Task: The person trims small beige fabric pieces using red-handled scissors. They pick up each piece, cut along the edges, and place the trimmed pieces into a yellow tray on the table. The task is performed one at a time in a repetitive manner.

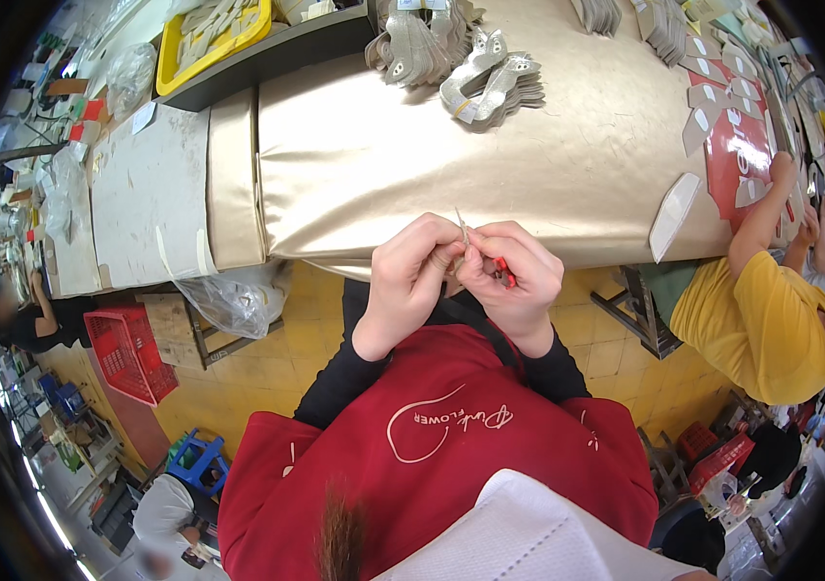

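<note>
My left hand (414, 273) and my right hand (517, 276) meet in front of my chest, just off the table's near edge. Both have closed fingers, and their tips pinch at a thin, pale, narrow piece (462, 225) pointing up between them. A small red-handled tool (504, 272) sits in my right palm; the fingers cover most of it, so its exact kind does not show. Beyond my hands, on the table, lie a bundle of silvery-beige shaped pieces (490, 82) tied with a band and a larger stack of similar pieces (419, 44).
A gold-coloured sheet (364, 155) covers the table. Far left, a yellow tray (209, 48) rests on a dark ledge. To the right lie a white curved piece (674, 215), a red board (737, 160) with cut pieces, and a co-worker in a yellow shirt (756, 324).
</note>
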`<state>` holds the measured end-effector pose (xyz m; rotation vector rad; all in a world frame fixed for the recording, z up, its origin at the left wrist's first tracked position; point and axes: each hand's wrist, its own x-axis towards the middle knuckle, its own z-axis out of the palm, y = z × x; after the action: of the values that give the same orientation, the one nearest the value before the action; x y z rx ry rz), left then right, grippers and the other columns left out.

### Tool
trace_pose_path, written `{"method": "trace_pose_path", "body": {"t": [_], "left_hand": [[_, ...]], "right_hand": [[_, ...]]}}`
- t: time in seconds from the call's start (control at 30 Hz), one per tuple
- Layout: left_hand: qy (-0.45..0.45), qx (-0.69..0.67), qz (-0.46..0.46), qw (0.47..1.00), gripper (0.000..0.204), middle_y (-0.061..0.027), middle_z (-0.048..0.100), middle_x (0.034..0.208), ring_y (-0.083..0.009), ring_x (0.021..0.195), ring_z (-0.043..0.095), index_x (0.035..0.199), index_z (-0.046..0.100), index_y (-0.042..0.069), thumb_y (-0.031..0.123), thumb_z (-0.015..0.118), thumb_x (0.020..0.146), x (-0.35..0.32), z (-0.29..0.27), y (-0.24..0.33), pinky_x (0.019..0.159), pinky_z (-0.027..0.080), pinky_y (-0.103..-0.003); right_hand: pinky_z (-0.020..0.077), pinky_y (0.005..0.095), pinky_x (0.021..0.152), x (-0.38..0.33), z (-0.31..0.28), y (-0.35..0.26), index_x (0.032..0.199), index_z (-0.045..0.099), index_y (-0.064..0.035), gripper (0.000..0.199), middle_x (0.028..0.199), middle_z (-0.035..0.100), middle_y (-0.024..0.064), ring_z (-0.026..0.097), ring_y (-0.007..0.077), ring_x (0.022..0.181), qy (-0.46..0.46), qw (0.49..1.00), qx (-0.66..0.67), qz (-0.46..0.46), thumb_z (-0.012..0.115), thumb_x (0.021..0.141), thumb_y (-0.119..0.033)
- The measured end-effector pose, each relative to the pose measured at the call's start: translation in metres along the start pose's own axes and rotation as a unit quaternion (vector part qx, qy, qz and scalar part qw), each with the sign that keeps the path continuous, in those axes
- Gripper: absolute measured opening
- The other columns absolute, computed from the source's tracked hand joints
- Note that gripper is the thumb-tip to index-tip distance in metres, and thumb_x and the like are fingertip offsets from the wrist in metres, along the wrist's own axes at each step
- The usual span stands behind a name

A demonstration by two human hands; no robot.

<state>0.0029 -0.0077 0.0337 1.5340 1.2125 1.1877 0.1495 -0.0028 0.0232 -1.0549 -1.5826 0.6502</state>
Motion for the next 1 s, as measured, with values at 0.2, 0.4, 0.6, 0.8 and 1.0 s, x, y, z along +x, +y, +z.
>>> {"method": "trace_pose_path", "body": {"t": [0.2,0.4,0.6,0.8,1.0], "left_hand": [[0.007,0.004,-0.011,1.000,0.002,-0.0078,0.059,0.075,-0.0163,0.060,0.059,0.090,0.061,-0.001,-0.002,0.061,0.092,0.001,0.003,-0.004,0.056,0.046,-0.027],[0.018,-0.094,-0.083,0.992,0.001,-0.0083,0.057,0.081,-0.0177,0.066,0.058,0.093,0.059,-0.001,0.000,0.059,0.094,0.000,0.006,-0.015,0.062,0.046,-0.028],[-0.015,0.014,-0.048,0.999,0.004,-0.0114,0.054,0.085,-0.0256,0.073,0.056,0.097,0.057,-0.001,-0.002,0.057,0.093,0.003,0.008,-0.009,0.067,0.046,-0.030],[-0.021,0.047,0.003,0.999,0.007,-0.0129,0.054,0.083,-0.0287,0.071,0.056,0.096,0.058,-0.001,-0.004,0.057,0.090,0.005,0.013,-0.003,0.065,0.046,-0.032],[-0.016,0.048,0.005,0.999,0.005,-0.0108,0.055,0.080,-0.0246,0.067,0.055,0.093,0.058,0.001,-0.003,0.058,0.091,0.003,0.018,-0.002,0.063,0.045,-0.030]], "right_hand": [[0.0449,0.0207,0.051,-0.004,0.008,0.003,0.085,0.068,0.0044,0.008,0.084,0.068,0.0090,0.056,0.0074,0.058,0.021,0.995,0.042,0.085,0.072,0.079,0.007],[0.0420,0.0203,0.051,0.003,0.000,0.005,0.094,0.071,0.0038,0.012,0.085,0.068,0.0070,0.054,0.0051,0.061,-0.024,0.991,0.066,0.114,0.069,0.083,0.006],[0.0506,0.0254,0.056,0.001,-0.002,0.004,0.106,0.070,0.0035,0.034,0.083,0.066,0.0114,0.064,0.0177,0.065,-0.047,0.996,-0.040,0.072,0.074,0.073,0.004],[0.0480,0.0262,0.052,-0.006,-0.001,0.011,0.103,0.069,0.0046,0.036,0.076,0.062,0.0087,0.059,0.0178,0.059,-0.030,0.998,-0.051,0.007,0.074,0.067,0.005],[0.0456,0.0250,0.050,-0.010,0.002,0.011,0.097,0.069,0.0048,0.024,0.072,0.061,0.0082,0.057,0.0140,0.056,0.020,0.999,-0.037,0.018,0.069,0.073,0.006]]}}
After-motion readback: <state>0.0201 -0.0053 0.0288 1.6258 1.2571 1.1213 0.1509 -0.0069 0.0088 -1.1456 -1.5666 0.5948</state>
